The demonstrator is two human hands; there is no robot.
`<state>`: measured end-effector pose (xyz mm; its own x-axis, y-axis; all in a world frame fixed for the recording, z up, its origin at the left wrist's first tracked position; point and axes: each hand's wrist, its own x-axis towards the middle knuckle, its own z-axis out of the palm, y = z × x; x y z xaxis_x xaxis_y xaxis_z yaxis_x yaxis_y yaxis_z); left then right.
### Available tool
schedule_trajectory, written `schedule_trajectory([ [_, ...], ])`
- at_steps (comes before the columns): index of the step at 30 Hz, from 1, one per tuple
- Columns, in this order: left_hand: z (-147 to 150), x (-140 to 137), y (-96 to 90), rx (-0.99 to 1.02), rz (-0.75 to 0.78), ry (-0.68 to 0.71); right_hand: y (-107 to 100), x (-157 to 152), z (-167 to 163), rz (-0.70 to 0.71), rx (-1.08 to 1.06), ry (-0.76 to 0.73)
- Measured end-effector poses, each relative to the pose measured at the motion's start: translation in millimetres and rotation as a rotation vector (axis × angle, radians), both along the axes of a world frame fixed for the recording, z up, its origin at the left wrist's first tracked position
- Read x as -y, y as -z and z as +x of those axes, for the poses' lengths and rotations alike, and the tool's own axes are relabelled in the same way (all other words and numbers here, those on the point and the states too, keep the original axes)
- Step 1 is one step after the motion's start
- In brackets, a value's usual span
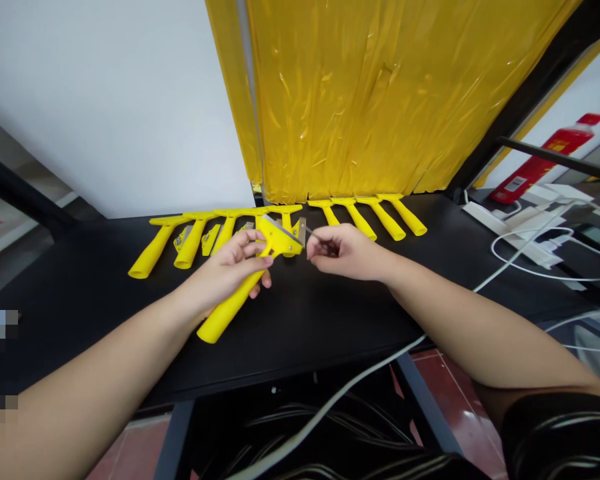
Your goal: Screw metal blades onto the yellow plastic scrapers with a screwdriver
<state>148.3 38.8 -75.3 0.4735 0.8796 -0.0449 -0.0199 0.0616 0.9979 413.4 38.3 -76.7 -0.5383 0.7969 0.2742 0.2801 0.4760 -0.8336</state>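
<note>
My left hand [240, 260] is wrapped round a yellow scraper [237, 303], near the neck. The scraper's wide head, with a metal edge and small screws, is tilted up to the right, and its hollow handle points down toward me. Just right of the head, my right hand [337, 250] is closed in a pinch on a thin dark metal piece [314, 233]. The tip of this piece points at the scraper head; I cannot tell whether it touches. Behind my hands several yellow scraper handles [153, 252] lie in a row, with small yellow-and-metal pieces [210, 240] between some of them.
More yellow handles [387, 220] lie at the back right of the black table [330, 320]. Behind stand a white panel [120, 100] and yellow plastic sheeting [380, 100]. A white cable [350, 383] crosses the front edge. On the right are white adapters and a red bottle [545, 160].
</note>
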Motion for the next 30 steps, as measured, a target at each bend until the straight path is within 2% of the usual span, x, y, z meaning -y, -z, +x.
schedule_trajectory([
  [4,-8.6,-13.1,-2.0,0.064,0.035,-0.141,1.8,1.2,3.2,0.086,0.467,-0.067],
  [6,-10.9,-16.0,-3.3,0.075,0.056,-0.18,4.0,0.9,1.4,0.166,0.582,-0.082],
  [8,-12.4,-16.9,-5.5,0.09,0.079,-0.218,4.9,0.3,0.0,0.223,0.618,-0.097],
  [11,-14.7,-17.8,-8.9,0.108,0.103,-0.282,3.3,-0.2,0.3,0.238,0.643,-0.076],
  [15,-17.8,-21.7,-8.4,0.131,0.148,-0.333,1.5,-1.2,0.8,0.191,0.679,0.062],
  [20,-17.3,-23.2,-6.6,0.109,0.155,-0.338,8.8,-6.2,-4.5,0.203,0.786,0.15],
  [25,-13.4,-18.1,-8.0,0.089,0.139,-0.336,14.7,-10.2,-8.8,0.237,0.84,0.147],
  [30,-13.5,-16.5,-7.2,0.079,0.147,-0.308,12.5,-9.7,-6.8,0.213,0.837,0.148],
])
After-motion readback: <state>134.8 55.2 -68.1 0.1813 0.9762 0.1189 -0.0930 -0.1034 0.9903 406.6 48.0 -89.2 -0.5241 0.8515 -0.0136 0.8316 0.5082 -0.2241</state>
